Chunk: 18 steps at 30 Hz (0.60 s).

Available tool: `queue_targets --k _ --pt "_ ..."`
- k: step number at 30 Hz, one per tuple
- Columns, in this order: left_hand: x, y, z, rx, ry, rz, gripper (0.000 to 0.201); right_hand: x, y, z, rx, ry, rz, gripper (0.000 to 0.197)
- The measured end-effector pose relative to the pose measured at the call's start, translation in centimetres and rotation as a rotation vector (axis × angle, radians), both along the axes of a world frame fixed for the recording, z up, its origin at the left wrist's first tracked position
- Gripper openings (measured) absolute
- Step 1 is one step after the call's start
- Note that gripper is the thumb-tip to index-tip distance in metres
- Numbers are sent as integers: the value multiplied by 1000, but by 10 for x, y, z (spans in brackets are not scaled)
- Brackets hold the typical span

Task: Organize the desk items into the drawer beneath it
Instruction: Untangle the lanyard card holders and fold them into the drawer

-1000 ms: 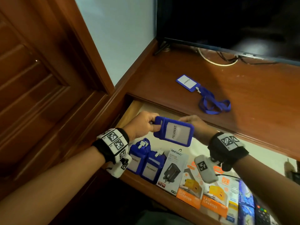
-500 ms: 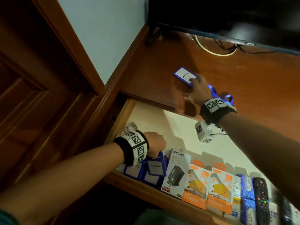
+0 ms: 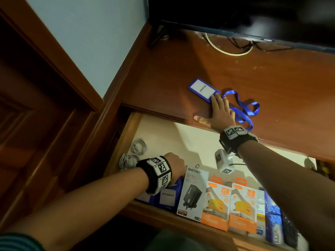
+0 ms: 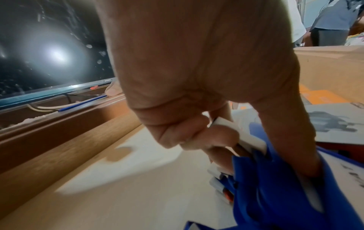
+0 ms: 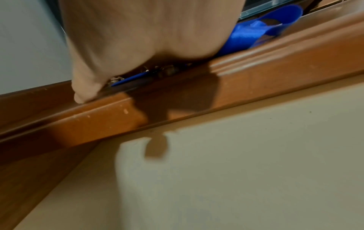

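Observation:
A blue badge holder (image 3: 201,89) with a white "PELAWAT" card lies on the wooden desk (image 3: 272,84), and its blue lanyard (image 3: 243,109) is looped to the right. My right hand (image 3: 217,111) lies flat on the desk with straight fingers touching the holder's near corner and the thumb spread along the desk edge. The right wrist view shows the palm (image 5: 138,38) over the lanyard (image 5: 256,31). My left hand (image 3: 175,163) is down in the open drawer (image 3: 190,138), fingers curled round a second blue badge holder (image 4: 275,179) among others standing at the front left (image 3: 167,196).
Along the drawer's front stand a Onesam charger box (image 3: 192,192), two orange charger boxes (image 3: 217,205), blue packs (image 3: 273,220) and a remote (image 3: 290,230). White cables (image 3: 134,153) lie at the drawer's left. A TV (image 3: 235,15) and cables sit at the desk's back.
A second ago both hands held a badge holder above the drawer. My left hand has carried it down to the drawer's front left, and my right hand has reached up onto the desk badge.

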<state>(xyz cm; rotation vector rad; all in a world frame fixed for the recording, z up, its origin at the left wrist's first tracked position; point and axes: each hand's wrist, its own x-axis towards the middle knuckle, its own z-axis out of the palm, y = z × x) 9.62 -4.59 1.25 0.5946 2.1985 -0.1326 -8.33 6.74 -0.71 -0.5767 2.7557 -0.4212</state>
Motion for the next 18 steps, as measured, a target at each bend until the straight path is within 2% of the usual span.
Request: queue_targets --k 2,4,5,8,11,14,18 --pt "-1 2 -1 -10 3 -7 32 5 8 -1 -7 8 3 116" --pt "-3 2 -2 11 -20 10 24 11 18 -3 15 42 24 121" --pt "-5 0 -1 22 -28 31 19 13 22 -4 30 69 38 120" --pt "-12 -5 -3 64 -4 142 30 19 35 -7 14 150 51 102" --pt "-19 -10 -6 286 175 352 40 20 43 -5 -22 192 52 87" --pt "-29 -10 -7 444 373 562 32 21 48 -3 -42 202 72 75" --pt "-44 -3 6 553 520 730 22 22 49 -1 -40 218 87 54"
